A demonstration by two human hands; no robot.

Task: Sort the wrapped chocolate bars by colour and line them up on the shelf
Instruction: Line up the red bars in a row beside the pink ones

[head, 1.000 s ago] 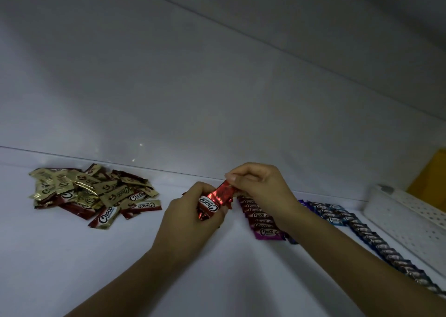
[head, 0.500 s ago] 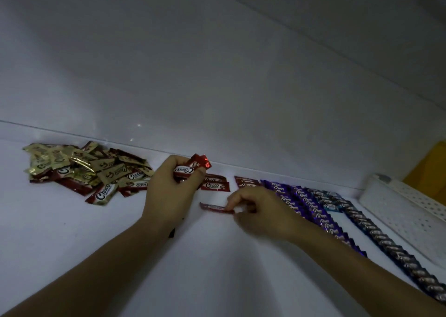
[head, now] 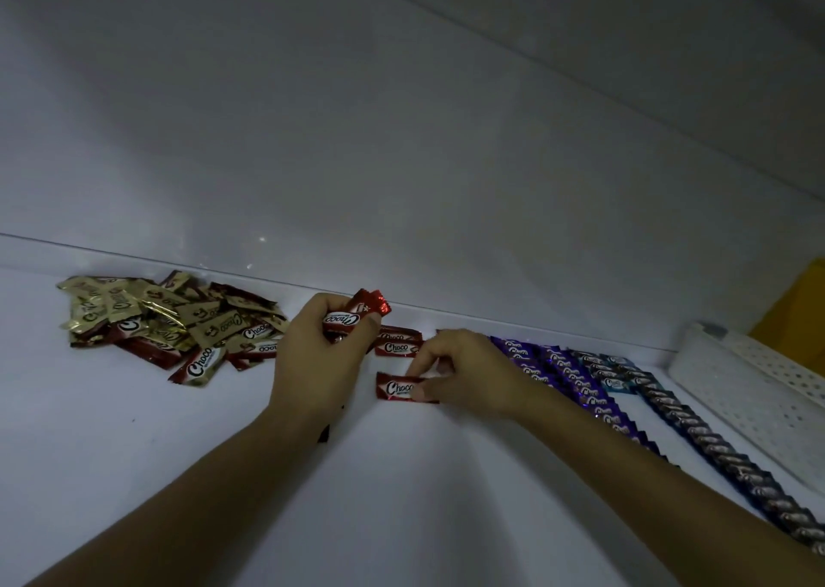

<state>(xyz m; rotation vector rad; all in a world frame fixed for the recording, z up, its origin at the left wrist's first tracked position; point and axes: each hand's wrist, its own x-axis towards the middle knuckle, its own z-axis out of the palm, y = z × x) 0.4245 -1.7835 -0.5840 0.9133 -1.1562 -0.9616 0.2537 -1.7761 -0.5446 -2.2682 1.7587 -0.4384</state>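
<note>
A white shelf [head: 134, 475] fills the lower view in dim light, backed by a plain white wall [head: 402, 140]. At far right a white perforated basket [head: 759, 390] sits on the shelf. Beside it, three sorted lines run from the wall toward the viewer: a long dark row [head: 723, 457] nearest the basket, a short pale blue row [head: 618, 383], then a purple row [head: 576, 385]. Their bars overlap like tiles, probably so each line stays straight and compact. At far left lies a loose pile [head: 165, 323] of gold and red bars, unsorted and well apart from the lines. Two bare forearms reach in from the bottom edge. The left hand [head: 319, 363], between pile and lines, has its grip curled round a small bunch [head: 357, 314] of red bars, seemingly a ready supply for the other hand to draw from. The right hand [head: 468, 376] is just left of the purple row. Its grip pinches one red bar [head: 395, 388] by the right end, and the bar lies flat on the shelf, label up. Just behind it, nearer the wall, two laid reds [head: 397, 346] overlap. This looks like the start of a red line beside the purple one, with this bar being squared up as its next piece.
</note>
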